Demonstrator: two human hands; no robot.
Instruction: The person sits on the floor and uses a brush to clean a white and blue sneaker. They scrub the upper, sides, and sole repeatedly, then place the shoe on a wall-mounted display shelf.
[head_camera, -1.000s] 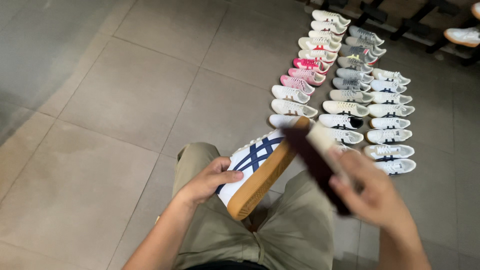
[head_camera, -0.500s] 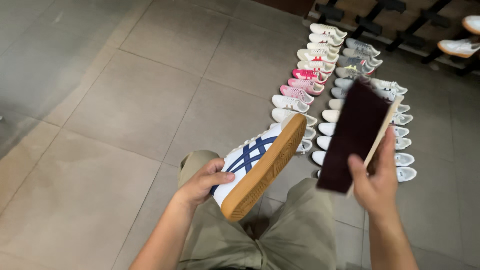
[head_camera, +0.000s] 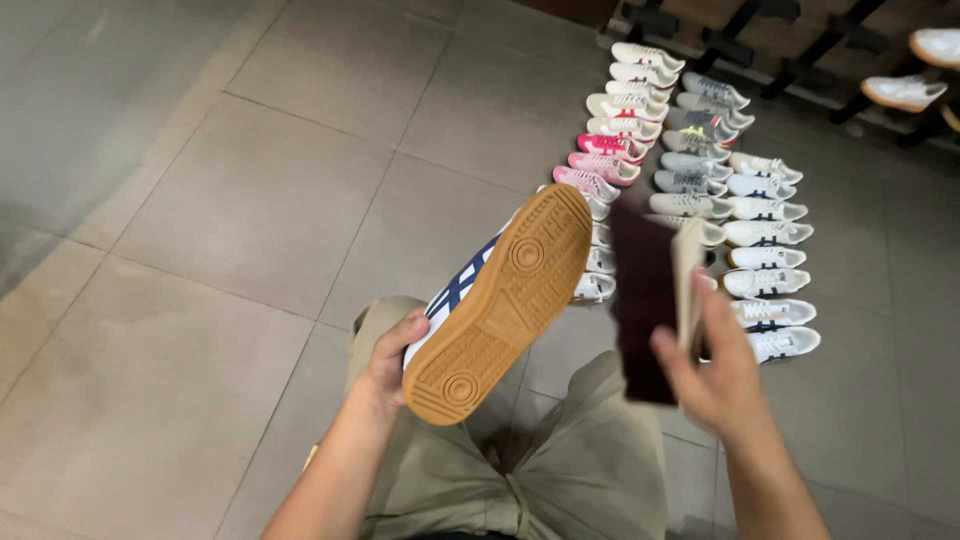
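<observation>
My left hand grips a white sneaker with blue stripes by its heel end. The shoe is turned so its tan gum sole faces me, toe pointing up and away. My right hand holds a brush with a pale wooden back and dark maroon bristles, upright just to the right of the sole, a small gap between them. Both are held above my knees in olive trousers.
Several pairs of sneakers, mostly white with some pink, stand in rows on the grey tiled floor ahead of me. A dark rack with more white shoes runs along the top right.
The sneaker has rolled so its sole now faces me more squarely. My right hand has brought the brush lower and closer to the sole.
</observation>
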